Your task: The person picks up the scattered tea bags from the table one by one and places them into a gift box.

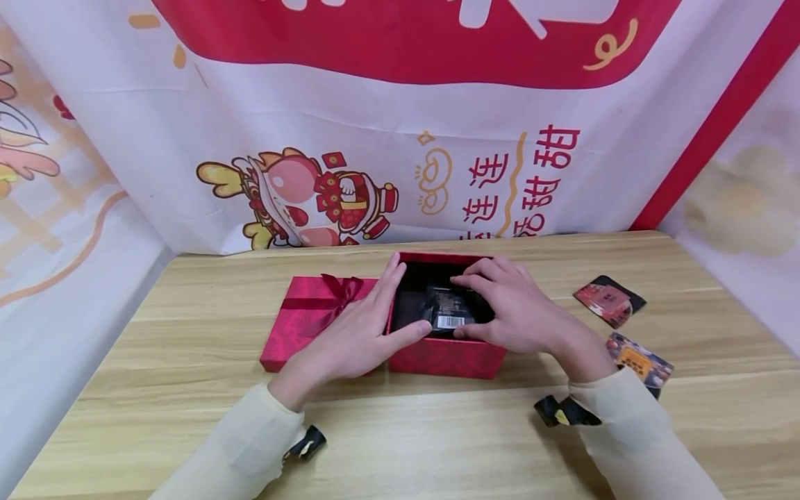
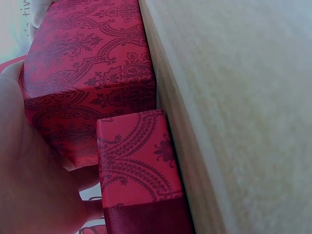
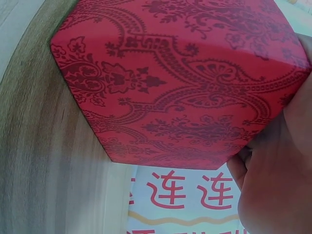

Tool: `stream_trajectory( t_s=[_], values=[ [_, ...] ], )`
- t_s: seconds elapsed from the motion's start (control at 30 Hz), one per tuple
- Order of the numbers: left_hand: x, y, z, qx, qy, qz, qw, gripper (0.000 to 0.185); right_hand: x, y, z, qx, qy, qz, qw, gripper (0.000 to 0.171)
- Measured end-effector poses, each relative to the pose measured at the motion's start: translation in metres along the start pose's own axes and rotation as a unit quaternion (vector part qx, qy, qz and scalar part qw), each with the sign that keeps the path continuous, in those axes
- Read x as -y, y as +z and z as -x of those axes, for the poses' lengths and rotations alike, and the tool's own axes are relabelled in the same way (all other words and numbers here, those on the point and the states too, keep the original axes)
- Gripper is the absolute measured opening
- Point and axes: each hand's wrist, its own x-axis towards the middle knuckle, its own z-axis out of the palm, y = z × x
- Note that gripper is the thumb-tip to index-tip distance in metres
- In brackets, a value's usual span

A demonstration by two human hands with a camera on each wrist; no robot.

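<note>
An uncovered red patterned gift box with a dark inside stands on the table. Inside it lies a black packet with white print and a barcode label. My right hand reaches over the right end of the box, its thumb and fingertips pinching the packet at its right side. Along the left wall of the box rests my left hand, fingers straight, thumb laid over the front rim beside the packet. Close to the left hand is the red lid with a dark red ribbon bow, partly covered by that hand.
On the right of the wooden table lie two small printed packets, one with a red label and one with an orange label, the nearer partly behind the right sleeve. A printed white and red cloth hangs behind the table.
</note>
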Motion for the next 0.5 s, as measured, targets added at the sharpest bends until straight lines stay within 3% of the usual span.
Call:
stream_trajectory(
  t_s=[0.17, 0.3, 0.5],
  values=[
    [0.0, 0.0, 0.0, 0.0, 0.001, -0.002, 1.0, 0.102, -0.003, 0.001, 0.001, -0.008, -0.01, -0.018, 1.0, 0.072],
    [0.0, 0.0, -0.001, -0.001, 0.003, -0.003, 1.0, 0.102, -0.01, -0.003, 0.003, -0.018, -0.008, -0.076, 0.997, 0.07],
    [0.0, 0.001, 0.0, -0.005, 0.008, 0.0, 1.0, 0.102, -0.037, -0.021, 0.014, -0.077, 0.038, -0.181, 0.98, 0.064]
  ],
)
